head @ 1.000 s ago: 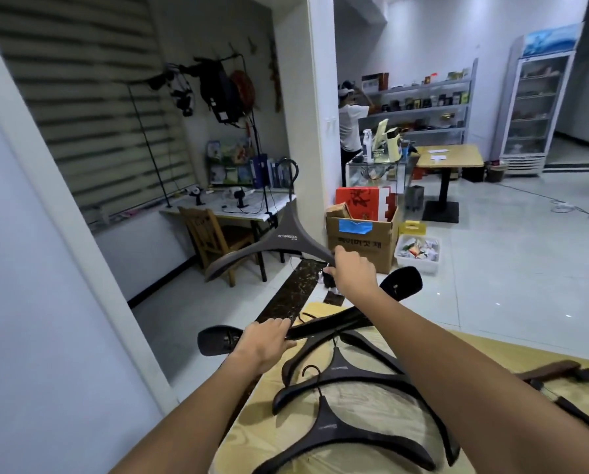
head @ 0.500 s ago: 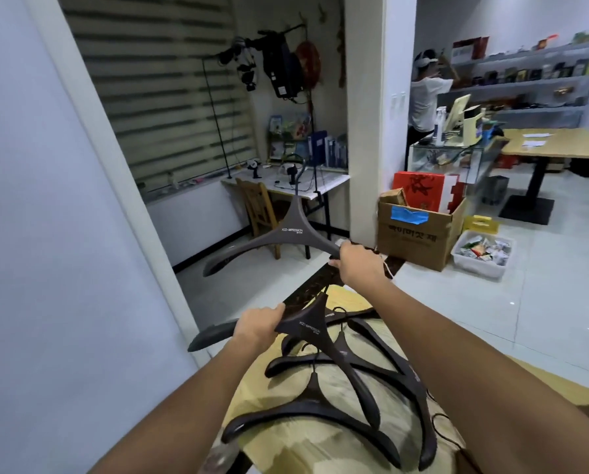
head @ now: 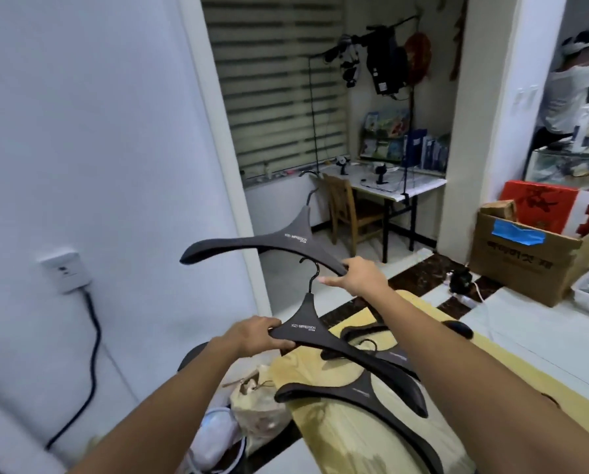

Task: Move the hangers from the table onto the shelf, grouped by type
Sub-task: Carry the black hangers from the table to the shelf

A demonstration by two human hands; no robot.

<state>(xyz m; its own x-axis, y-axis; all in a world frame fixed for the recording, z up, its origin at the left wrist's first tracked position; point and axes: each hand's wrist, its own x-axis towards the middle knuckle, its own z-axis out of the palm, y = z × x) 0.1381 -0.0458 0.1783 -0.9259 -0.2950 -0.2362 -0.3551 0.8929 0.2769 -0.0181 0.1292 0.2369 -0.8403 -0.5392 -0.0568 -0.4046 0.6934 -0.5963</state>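
Upper hanger [head: 272, 239], in the right hand [head: 361, 278], beyond the table's [head: 341, 436] far-left corner. Lower hanger [head: 306, 328], in the left hand [head: 255, 336], over the left edge. Resting hanger [head: 354, 393] on the table near that corner. Bag [head: 255, 412] just left of the table; cardboard box [head: 525, 265] beyond, right.

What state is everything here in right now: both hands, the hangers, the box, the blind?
Upper dark wide-shouldered hanger: in the air, gripped by right hand.
Lower dark hanger: gripped by left hand.
Third dark hanger: lying on yellowish table.
Brown cardboard box: open.
Striped window blind: lowered.
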